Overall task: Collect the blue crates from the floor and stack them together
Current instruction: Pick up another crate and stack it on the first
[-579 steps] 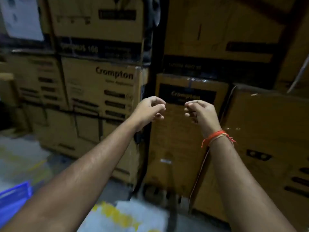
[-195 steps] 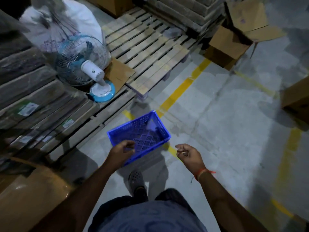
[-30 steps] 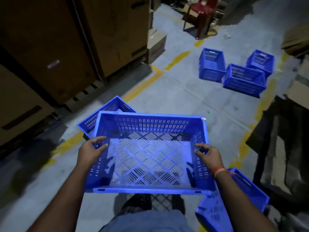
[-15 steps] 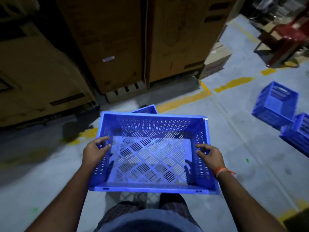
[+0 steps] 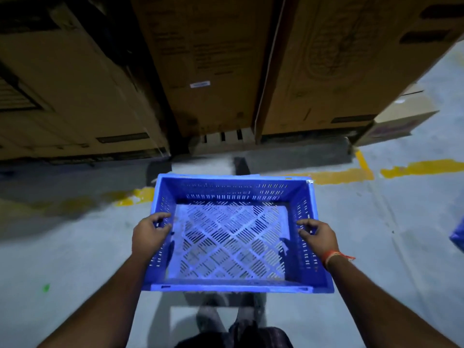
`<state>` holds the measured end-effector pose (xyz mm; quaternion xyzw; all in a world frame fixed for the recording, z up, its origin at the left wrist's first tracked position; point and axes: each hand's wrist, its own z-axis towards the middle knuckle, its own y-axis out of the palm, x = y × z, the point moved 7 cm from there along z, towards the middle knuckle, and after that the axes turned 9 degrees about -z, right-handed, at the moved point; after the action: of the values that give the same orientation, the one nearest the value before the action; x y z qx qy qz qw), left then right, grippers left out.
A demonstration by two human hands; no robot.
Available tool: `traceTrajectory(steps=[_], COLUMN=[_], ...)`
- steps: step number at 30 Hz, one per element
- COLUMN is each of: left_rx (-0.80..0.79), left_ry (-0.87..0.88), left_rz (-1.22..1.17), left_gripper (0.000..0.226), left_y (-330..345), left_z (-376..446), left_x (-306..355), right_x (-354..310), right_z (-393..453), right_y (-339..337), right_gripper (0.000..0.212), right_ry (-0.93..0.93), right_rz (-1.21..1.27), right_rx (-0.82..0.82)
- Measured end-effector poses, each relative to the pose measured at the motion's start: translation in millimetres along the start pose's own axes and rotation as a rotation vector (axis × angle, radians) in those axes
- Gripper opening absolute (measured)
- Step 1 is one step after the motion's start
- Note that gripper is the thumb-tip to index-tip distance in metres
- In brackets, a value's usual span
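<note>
Between my two hands, a blue crate point(image 5: 233, 237) hangs level above the floor point(image 5: 75, 247), my left hand point(image 5: 148, 237) curled over its left wall and my right hand point(image 5: 317, 236) gripping the right one. Just past its far rim shows a sliver of blue, perhaps another crate's edge, though I cannot be sure. Beyond that stand cardboard boxes point(image 5: 213, 71). I judge this the carrying step; next comes squaring the crate over its mate and lowering it.
</note>
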<state>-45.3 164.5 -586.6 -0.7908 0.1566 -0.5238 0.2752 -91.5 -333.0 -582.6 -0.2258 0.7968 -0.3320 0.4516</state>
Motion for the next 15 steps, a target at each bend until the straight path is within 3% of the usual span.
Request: traceTrajectory(steps=[15], left_rx=[0.104], left_ry=[0.049], left_rz=[0.100], left_gripper=[0.034], left_y=[112.2], left_z=[207.4], left_x=[-143.1], right_x=[21.0], right_z=[236.1], right_y=[184.9], right_gripper=[0.019], right_ry=[-0.166], right_rz=[-0.059], right_rx=[-0.024])
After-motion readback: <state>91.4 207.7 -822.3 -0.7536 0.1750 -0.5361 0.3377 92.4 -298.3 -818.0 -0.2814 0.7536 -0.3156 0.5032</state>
